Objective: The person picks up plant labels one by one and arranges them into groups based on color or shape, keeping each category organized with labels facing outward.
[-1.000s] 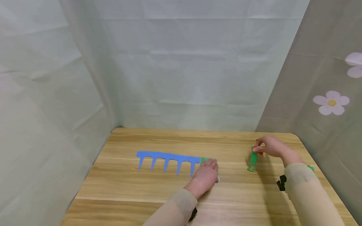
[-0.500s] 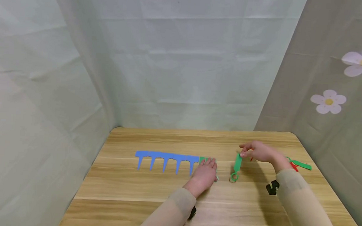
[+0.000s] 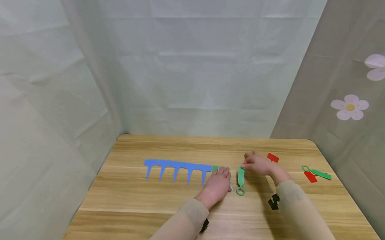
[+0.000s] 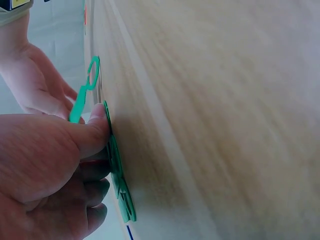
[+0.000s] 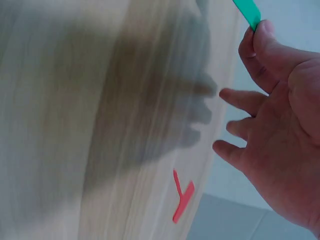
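Observation:
My right hand (image 3: 259, 164) pinches the plain end of a green ring-ended tag (image 3: 241, 176) between thumb and index finger; its ring end points toward me. In the right wrist view the other fingers are spread apart from the tag (image 5: 248, 12). My left hand (image 3: 217, 182) rests with extended fingers over several green tags (image 3: 214, 169), mostly covered by it. In the left wrist view these green tags (image 4: 116, 162) lie side by side along the tabletop, the thumb at the nearest one. Left of that hand, several blue T-shaped plant labels (image 3: 178, 165) form a row.
A red T-shaped label (image 3: 273, 158) lies beyond my right forearm. At the table's right side, another green ring-ended tag (image 3: 321, 174) overlaps a red label (image 3: 310, 177). The wooden tabletop (image 3: 137, 200) is bordered by hanging cloth (image 3: 194, 80) at the back and sides.
My right hand has moved left with the green tag, from beside the red label to just right of my left hand. My left hand has stayed in place.

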`<state>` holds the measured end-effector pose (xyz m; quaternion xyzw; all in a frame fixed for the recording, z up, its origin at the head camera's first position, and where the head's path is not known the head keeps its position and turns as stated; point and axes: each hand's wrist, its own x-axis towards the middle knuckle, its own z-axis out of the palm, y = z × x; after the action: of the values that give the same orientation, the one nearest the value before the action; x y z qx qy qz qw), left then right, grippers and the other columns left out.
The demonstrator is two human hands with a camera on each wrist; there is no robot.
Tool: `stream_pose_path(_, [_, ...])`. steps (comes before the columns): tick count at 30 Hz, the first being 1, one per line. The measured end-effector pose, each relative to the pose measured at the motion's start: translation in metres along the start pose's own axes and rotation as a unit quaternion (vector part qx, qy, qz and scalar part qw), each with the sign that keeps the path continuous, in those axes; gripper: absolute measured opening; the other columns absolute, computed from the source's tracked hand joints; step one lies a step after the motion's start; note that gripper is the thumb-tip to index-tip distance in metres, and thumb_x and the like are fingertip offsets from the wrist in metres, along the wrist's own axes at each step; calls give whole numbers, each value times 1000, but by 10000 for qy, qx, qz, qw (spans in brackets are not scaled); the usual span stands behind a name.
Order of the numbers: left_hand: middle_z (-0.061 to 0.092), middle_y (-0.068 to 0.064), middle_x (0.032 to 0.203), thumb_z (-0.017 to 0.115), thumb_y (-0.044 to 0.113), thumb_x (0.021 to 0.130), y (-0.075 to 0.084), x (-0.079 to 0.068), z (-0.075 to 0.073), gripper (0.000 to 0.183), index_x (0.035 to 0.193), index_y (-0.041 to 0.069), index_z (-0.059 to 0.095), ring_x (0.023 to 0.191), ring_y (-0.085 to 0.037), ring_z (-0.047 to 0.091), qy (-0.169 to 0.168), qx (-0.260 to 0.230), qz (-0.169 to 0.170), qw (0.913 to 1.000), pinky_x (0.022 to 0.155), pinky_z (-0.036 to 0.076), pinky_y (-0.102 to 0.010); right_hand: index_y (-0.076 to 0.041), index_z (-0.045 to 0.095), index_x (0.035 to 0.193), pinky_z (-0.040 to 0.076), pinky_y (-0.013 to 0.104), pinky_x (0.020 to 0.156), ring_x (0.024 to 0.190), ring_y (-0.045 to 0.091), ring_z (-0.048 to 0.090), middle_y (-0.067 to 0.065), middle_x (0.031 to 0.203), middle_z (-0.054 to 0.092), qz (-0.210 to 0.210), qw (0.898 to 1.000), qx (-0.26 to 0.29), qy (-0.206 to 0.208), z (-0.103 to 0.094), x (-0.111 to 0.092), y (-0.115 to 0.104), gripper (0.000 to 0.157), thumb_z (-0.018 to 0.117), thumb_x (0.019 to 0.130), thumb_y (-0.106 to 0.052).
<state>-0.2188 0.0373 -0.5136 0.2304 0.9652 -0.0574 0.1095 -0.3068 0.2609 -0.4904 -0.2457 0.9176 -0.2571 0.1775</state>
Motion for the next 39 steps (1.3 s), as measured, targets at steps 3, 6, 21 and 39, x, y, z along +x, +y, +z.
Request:
stream_pose_path(3, [29, -1, 175, 53, 46, 111, 0, 1, 1, 66, 166, 13, 41, 162, -18, 23, -7, 45, -3, 10000, 131, 21, -38, -10, 78, 104, 15, 78, 121, 151, 69, 9, 41, 162, 32, -8, 9998, -155, 83, 6, 8, -5, 26, 62, 110, -30])
stream_pose_path(6, [31, 0, 175, 53, 47, 111, -1, 0, 1, 65, 166, 14, 43, 162, -18, 25, 60, 161, 29, 9998, 131, 23, -38, -8, 78, 102, 14, 79, 121, 150, 71, 8, 44, 161, 32, -77, 9996, -167, 214, 10, 13, -7, 24, 64, 109, -26])
stream_pose_path(21, [33, -1, 174, 54, 47, 110, -1, -2, 0, 65, 165, 12, 45, 161, -20, 27, 174, 195, 87, 9996, 130, 26, -38, -13, 78, 99, 13, 84, 118, 153, 68, 4, 44, 162, 28, 140, 9977, -372, 542, 24, 23, -8, 22, 66, 108, -29])
stream_pose_path(39, [32, -2, 174, 53, 46, 111, 0, -1, 1, 66, 166, 13, 42, 161, -19, 27, 125, 312, 66, 9994, 130, 26, -38, -16, 76, 99, 9, 82, 120, 155, 65, 0, 42, 165, 24, 291, 9967, -492, 580, 30, 26, -9, 20, 66, 108, -30])
